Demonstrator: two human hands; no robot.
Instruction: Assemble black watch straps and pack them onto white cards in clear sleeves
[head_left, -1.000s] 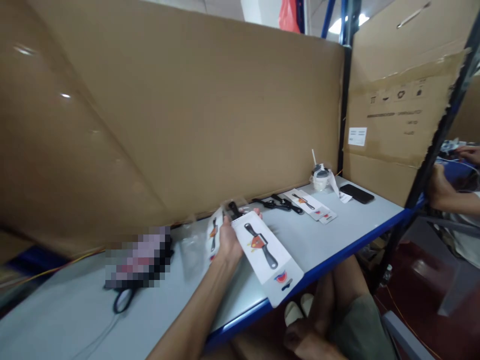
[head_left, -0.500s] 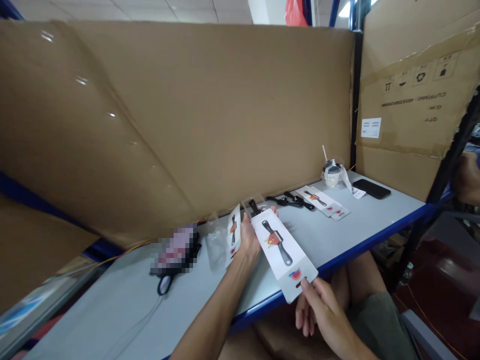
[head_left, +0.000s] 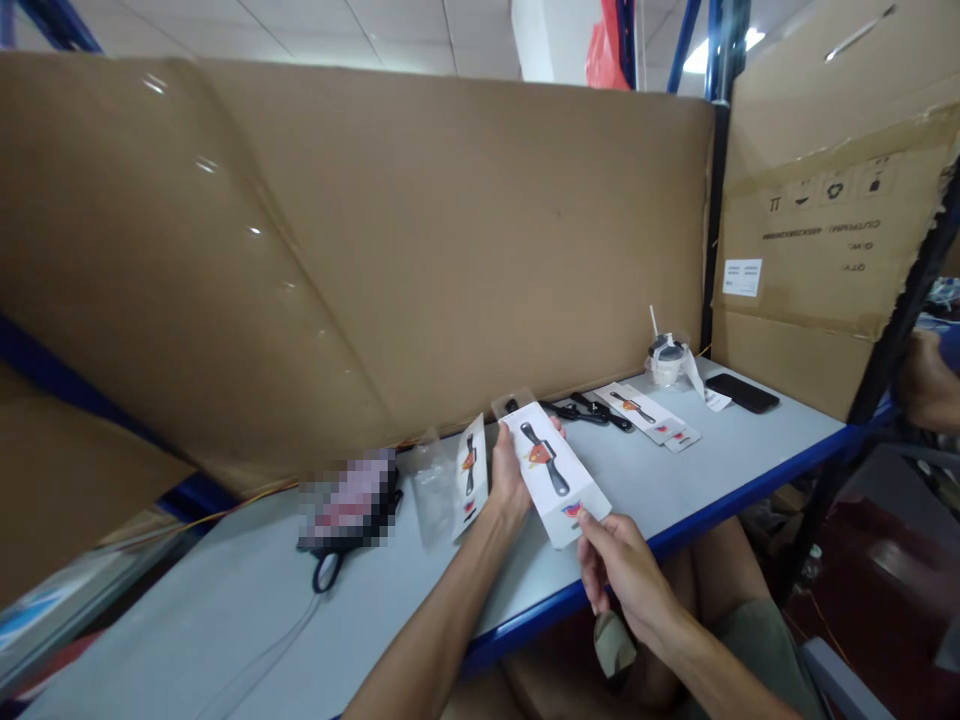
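My left hand is closed around the upper part of a white printed card, which shows a dark-handled tool beside an orange wedge. A clear plastic blister sticks out past the card's far end, with a bit of something black inside. At the near end, my right hand pinches the card between thumb and fingers, over the printed logo. The card slants down toward me above the table edge. Left of my left hand, a similar card leans next to a clear plastic bag.
Black tools lie behind the card, with more printed cards beside them. Farther right are a lidded cup and a phone. A dark pouch sits left. Cardboard walls enclose the table.
My right hand has moved up and inward along with the card's near end, its thumb shifting from the hang slot onto the logo. The camera view has tilted slightly up.
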